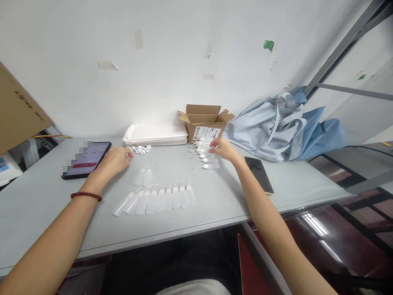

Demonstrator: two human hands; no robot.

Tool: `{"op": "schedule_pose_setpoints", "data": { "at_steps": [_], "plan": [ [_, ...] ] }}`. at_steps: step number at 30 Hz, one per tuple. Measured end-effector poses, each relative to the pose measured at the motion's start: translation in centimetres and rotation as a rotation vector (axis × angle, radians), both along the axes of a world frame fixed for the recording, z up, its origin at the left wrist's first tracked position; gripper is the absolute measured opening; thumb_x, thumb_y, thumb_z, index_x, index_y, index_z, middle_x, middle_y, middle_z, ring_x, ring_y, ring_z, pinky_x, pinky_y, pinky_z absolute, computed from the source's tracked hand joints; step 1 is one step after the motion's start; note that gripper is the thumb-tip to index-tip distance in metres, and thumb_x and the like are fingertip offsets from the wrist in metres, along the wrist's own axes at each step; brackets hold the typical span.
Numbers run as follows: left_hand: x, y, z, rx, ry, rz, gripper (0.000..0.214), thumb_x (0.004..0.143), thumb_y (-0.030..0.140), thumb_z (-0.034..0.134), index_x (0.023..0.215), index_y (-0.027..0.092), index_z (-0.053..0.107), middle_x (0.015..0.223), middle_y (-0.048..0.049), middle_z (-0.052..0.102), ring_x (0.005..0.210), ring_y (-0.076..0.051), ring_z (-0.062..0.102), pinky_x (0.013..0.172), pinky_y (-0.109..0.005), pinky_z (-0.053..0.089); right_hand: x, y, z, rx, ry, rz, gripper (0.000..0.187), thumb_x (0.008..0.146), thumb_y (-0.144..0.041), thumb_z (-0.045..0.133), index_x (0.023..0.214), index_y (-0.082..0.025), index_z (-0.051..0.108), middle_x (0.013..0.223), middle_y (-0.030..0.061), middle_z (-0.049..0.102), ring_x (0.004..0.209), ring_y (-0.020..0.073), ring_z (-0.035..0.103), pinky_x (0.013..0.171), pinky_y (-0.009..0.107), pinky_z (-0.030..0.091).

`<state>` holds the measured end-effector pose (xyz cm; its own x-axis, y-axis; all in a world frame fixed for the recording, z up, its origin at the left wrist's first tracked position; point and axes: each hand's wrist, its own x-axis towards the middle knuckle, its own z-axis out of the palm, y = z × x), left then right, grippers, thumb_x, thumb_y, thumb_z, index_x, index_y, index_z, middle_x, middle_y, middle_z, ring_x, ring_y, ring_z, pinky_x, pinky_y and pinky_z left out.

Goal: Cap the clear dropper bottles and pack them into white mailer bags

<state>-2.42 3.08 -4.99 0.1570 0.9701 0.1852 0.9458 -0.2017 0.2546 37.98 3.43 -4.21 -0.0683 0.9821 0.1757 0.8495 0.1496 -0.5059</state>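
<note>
My left hand (118, 159) is closed in a pinch beside a small pile of white caps (141, 150); a bit of white shows at its fingertips, apparently one of the caps. Over to the right, my right hand (224, 149) pinches a small translucent squeeze bottle (210, 144) at the near side of a stacked column of such bottles (209, 161), their thin curved tips pointing left. Nearer the front edge, a row of several similar bottles (167, 199) lies side by side, tips away from me. Two more bottles (147, 177) lie just behind that row.
A phone with a lit screen (87, 159) lies left of my left hand. Dark phone (259, 175) lies by my right forearm. Behind stand a white stack of flat packs (156, 134) and an open cardboard box (204, 121). Blue cloth (270, 127) is heaped at the right.
</note>
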Motion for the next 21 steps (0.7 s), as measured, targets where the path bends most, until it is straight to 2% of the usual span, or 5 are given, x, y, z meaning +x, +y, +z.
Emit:
{"op": "schedule_pose_setpoints", "data": {
  "at_steps": [8, 12, 15, 19, 21],
  "plan": [
    [1.2, -1.5, 1.5, 0.014, -0.026, 0.001, 0.018, 0.072, 0.026, 0.056, 0.086, 0.018, 0.065, 0.075, -0.0032, 0.066, 0.068, -0.02, 0.054, 0.061, -0.026, 0.034, -0.2, -0.8, 0.7, -0.059, -0.09, 0.0, 0.028, 0.073, -0.022, 0.072, 0.097, -0.011, 0.063, 0.099, 0.0119, 0.066, 0.079, 0.0179, 0.057, 0.071, 0.029, 0.042],
    [3.4, -2.5, 2.7, -0.016, -0.129, 0.034, 0.028, 0.074, 0.033, 0.059, 0.094, 0.015, 0.068, 0.082, -0.0061, 0.071, 0.078, -0.023, 0.062, 0.068, -0.028, 0.041, -1.2, -1.8, 1.4, 0.056, -0.194, -0.045, 0.032, 0.075, -0.023, 0.069, 0.103, -0.013, 0.06, 0.107, 0.0149, 0.062, 0.096, 0.0249, 0.055, 0.078, 0.032, 0.042],
    [5.1, -3.3, 3.2, -0.097, -0.304, -0.017, 0.037, 0.076, 0.038, 0.059, 0.103, 0.015, 0.07, 0.096, -0.0094, 0.073, 0.09, -0.025, 0.065, 0.079, -0.031, 0.045, -2.2, -2.9, 2.5, 0.099, -0.253, -0.036, 0.018, 0.081, -0.018, 0.057, 0.098, -0.012, 0.059, 0.103, 0.0148, 0.062, 0.096, 0.0242, 0.055, 0.076, 0.031, 0.041],
    [6.6, -4.1, 3.4, -0.191, -0.466, -0.126, 0.032, 0.072, 0.043, 0.065, 0.09, 0.019, 0.074, 0.093, -0.0066, 0.074, 0.088, -0.025, 0.066, 0.082, -0.033, 0.049, -4.1, -4.8, 3.8, -0.32, -0.218, 0.345, 0.008, 0.078, -0.022, 0.055, 0.077, -0.015, 0.058, 0.075, 0.005, 0.064, 0.063, 0.0138, 0.054, 0.056, 0.024, 0.036],
    [7.0, -4.3, 3.3, -0.197, -0.484, -0.183, 0.028, 0.07, 0.043, 0.067, 0.085, 0.021, 0.075, 0.087, -0.0045, 0.074, 0.083, -0.024, 0.067, 0.079, -0.034, 0.05, -5.2, -5.9, 4.1, -0.627, -0.22, 0.578, 0.028, 0.081, -0.037, 0.054, 0.064, -0.015, 0.057, 0.064, 0.0037, 0.063, 0.054, 0.0116, 0.052, 0.053, 0.024, 0.037]
  ]
}}
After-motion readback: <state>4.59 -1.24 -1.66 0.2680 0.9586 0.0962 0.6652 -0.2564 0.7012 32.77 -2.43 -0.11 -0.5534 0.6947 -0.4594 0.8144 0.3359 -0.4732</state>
